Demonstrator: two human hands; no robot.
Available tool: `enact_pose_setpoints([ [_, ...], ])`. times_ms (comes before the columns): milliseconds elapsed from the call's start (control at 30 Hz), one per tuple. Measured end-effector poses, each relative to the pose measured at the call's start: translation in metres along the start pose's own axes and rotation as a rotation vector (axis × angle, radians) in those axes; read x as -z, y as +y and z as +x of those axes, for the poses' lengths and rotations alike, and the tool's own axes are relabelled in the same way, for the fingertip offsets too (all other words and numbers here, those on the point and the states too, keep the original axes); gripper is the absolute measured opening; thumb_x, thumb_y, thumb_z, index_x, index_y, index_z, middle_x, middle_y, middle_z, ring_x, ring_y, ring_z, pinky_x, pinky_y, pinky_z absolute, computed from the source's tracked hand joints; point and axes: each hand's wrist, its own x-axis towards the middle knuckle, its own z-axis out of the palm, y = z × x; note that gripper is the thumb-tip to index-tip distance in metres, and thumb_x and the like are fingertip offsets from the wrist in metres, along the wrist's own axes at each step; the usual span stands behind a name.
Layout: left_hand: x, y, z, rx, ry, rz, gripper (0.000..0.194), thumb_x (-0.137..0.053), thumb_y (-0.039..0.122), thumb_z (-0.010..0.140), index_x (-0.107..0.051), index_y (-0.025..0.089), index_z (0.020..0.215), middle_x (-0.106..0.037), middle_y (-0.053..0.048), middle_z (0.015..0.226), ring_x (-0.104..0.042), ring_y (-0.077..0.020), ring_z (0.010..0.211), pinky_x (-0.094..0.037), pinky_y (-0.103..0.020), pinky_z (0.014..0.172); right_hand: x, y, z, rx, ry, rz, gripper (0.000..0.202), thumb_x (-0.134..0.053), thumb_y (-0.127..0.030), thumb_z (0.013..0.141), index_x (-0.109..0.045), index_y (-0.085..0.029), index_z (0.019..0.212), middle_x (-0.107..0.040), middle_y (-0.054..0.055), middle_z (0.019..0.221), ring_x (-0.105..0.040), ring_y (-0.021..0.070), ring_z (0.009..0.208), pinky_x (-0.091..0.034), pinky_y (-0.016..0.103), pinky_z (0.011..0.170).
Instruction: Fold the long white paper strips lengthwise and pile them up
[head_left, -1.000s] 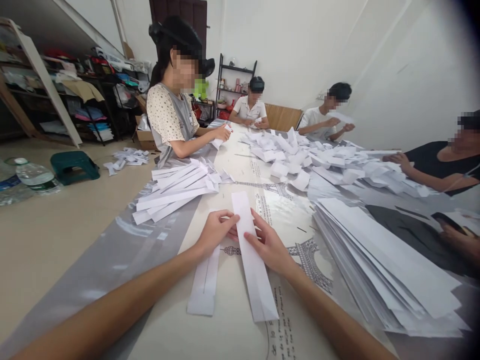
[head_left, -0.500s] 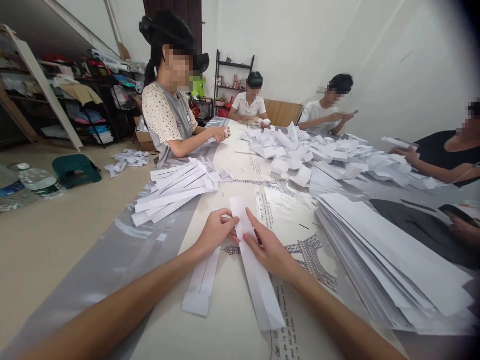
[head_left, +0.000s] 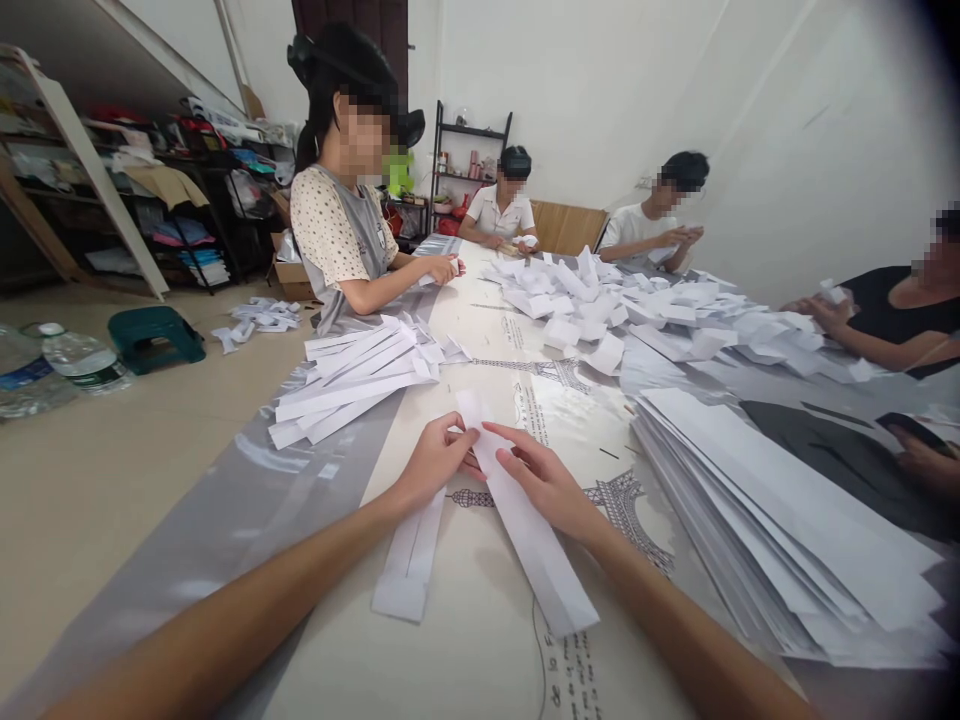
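- Left hand (head_left: 431,465) pinches the paper strip (head_left: 529,535), thumb against fingers!
- Right hand (head_left: 553,490), fingers apart, touches it!
- Down there, cardboard box (head_left: 296,282) holds pale plastic (head_left: 288,248)!

Landmark: table covering (head_left: 360,590), smooth, glossy, plastic-looking. On it: folded strips (head_left: 352,385), loose pile (head_left: 600,300), long stack (head_left: 780,520), all matt white paper. Beyond its far end: panel (head_left: 566,230), wood-look. Beside it, on the floor: stool (head_left: 154,340), green plastic; bottle (head_left: 82,358), clear, shiny plastic.
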Motion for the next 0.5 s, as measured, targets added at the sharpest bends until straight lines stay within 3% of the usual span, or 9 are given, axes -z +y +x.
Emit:
enact_pose_setpoints([
  [100,-0.0041,0.0058,-0.0039,0.010,-0.045,-0.028,0.035,-0.066,0.052,0.090,-0.065,0.017,0.092,-0.074,-0.007,0.076,-0.076,-0.0253,0.068,-0.064,-0.039,0.068,0.0039,-0.0020,0.0002,0.080,0.011,-0.006,0.044,-0.044,-0.055,0.104,-0.063,-0.034,0.139,-0.053,0.004,0.150,-0.044,0.0254,0.142,-0.042,0.044,0.114],
  [167,-0.0056,0.0090,-0.0062,0.023,-0.041,-0.036,0.039,-0.065,0.054,0.090,-0.068,0.015,0.091,-0.074,-0.009,0.076,-0.076,-0.0258,0.068,-0.064,-0.038,0.066,0.0052,-0.0035,-0.0010,0.099,0.002,-0.019,0.045,-0.041,-0.056,0.105,-0.064,-0.036,0.138,-0.041,0.001,0.161,-0.033,0.0263,0.151,-0.033,0.047,0.121],
  [233,-0.0057,0.0102,-0.0073,0.023,-0.029,-0.053,0.040,-0.067,0.053,0.089,-0.070,0.014,0.087,-0.074,-0.009,0.075,-0.075,-0.0251,0.067,-0.064,-0.036,0.065,0.0047,-0.0046,-0.0029,0.122,0.006,-0.047,0.044,-0.042,-0.056,0.105,-0.063,-0.037,0.139,-0.035,-0.001,0.165,-0.032,0.0273,0.152,-0.028,0.050,0.124],
  [433,-0.0009,0.0040,-0.0038,0.020,0.006,-0.113,0.042,-0.070,0.052,0.086,-0.074,0.011,0.082,-0.075,-0.012,0.075,-0.074,-0.0249,0.068,-0.062,-0.034,0.066,0.0009,-0.0058,-0.0064,0.147,0.071,-0.104,0.052,-0.048,-0.054,0.103,-0.047,-0.037,0.152,-0.056,0.003,0.151,-0.043,0.0295,0.146,-0.032,0.057,0.121],
  [500,0.0009,0.0022,-0.0020,0.025,0.026,-0.149,0.041,-0.071,0.052,0.085,-0.075,0.010,0.085,-0.076,-0.013,0.080,-0.075,-0.0255,0.071,-0.062,-0.035,0.068,0.0028,-0.0074,-0.0059,0.125,0.153,-0.112,0.052,-0.052,-0.054,0.102,-0.052,-0.033,0.149,-0.064,0.006,0.141,-0.051,0.0308,0.138,-0.036,0.057,0.117],
])
